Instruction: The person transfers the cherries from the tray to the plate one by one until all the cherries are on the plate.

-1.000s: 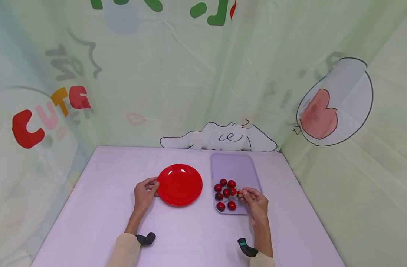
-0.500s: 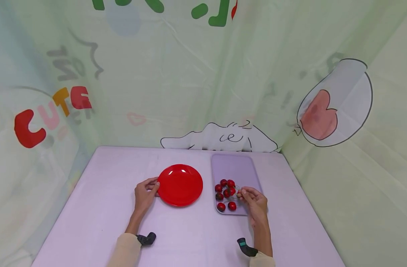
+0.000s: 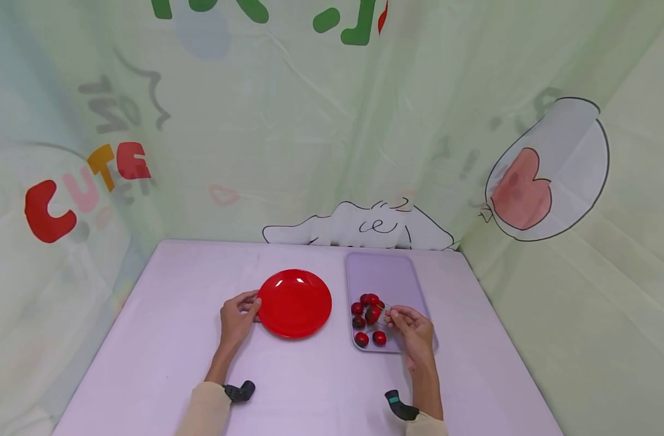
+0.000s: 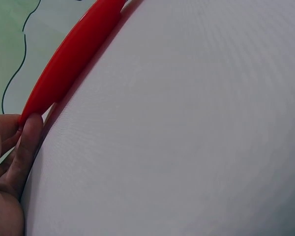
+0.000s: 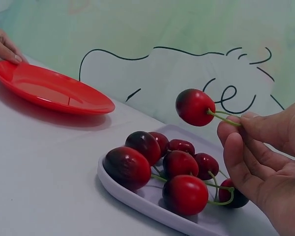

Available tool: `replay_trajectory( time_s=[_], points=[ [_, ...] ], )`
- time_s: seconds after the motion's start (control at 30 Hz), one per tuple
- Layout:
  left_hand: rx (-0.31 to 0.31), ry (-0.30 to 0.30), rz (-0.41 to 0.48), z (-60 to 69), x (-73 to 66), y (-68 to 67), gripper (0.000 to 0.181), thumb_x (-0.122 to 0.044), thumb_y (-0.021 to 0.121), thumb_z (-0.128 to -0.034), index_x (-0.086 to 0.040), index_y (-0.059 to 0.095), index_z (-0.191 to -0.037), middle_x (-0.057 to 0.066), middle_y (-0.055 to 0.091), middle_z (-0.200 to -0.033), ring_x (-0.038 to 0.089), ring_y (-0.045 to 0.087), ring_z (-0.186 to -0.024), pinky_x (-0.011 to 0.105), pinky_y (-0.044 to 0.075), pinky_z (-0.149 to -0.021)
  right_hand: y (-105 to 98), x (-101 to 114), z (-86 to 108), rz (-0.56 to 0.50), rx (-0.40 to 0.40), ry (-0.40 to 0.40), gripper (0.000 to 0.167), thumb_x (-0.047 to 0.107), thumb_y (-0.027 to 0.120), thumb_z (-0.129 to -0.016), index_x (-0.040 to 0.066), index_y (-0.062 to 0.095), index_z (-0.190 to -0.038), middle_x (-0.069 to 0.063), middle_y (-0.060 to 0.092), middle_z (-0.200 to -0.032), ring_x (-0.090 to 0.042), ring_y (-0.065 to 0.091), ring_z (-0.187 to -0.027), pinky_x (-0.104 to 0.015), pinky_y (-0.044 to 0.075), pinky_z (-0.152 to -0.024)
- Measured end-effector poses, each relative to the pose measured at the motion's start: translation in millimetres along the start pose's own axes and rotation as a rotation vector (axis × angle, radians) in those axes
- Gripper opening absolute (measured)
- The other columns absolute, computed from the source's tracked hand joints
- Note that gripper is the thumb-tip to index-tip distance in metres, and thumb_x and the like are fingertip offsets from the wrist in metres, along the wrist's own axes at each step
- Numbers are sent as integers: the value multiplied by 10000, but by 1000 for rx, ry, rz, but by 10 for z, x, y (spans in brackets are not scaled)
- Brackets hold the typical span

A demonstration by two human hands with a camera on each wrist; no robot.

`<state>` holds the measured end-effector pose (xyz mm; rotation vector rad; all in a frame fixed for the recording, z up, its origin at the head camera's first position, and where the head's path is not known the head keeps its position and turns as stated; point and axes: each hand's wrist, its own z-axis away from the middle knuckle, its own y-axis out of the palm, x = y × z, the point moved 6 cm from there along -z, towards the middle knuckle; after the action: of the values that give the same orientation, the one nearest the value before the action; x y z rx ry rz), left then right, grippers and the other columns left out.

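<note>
My left hand grips the left rim of a round red plate, thumb on top. In the left wrist view the thumb and fingers pinch the plate's edge. My right hand pinches the green stem of a dark-red cherry between thumb and fingertips. That cherry hangs in the air above the lilac tray. Several more stemmed cherries lie in the tray's near half, some partly hidden behind others.
The tray stands to the right of the plate, with a gap of tablecloth between them. A printed curtain rises behind the table's far edge. Each wrist wears a black device.
My right hand has lifted the cherry by its stem and shifted slightly left, so it now stands out above the others. My left hand and the plate stay in place.
</note>
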<state>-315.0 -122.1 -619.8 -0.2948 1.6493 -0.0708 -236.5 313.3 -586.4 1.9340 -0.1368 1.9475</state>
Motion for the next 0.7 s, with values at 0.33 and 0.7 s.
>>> replay_trajectory(
  time_s=[0.33, 0.7],
  points=[
    [-7, 15, 17, -3, -6, -3, 331, -66, 716, -1052, -9, 731, -1378, 247, 766, -1175, 89, 745, -773, 135, 612, -656, 175, 106, 44, 35, 31, 9, 364, 104, 726, -1050, -177, 651, -1268, 24, 828, -942, -118, 788, -833, -238, 678, -865],
    [-2, 16, 37, 8, -38, -6, 340, -60, 707, -1056, 13, 718, -1388, 263, 756, -1178, 149, 757, -779, 131, 609, -658, 269, 50, 12, 25, 81, -2, 324, 76, 737, -1040, -179, 661, -1224, 15, 831, -945, -118, 776, -804, -243, 682, -809]
  ],
)
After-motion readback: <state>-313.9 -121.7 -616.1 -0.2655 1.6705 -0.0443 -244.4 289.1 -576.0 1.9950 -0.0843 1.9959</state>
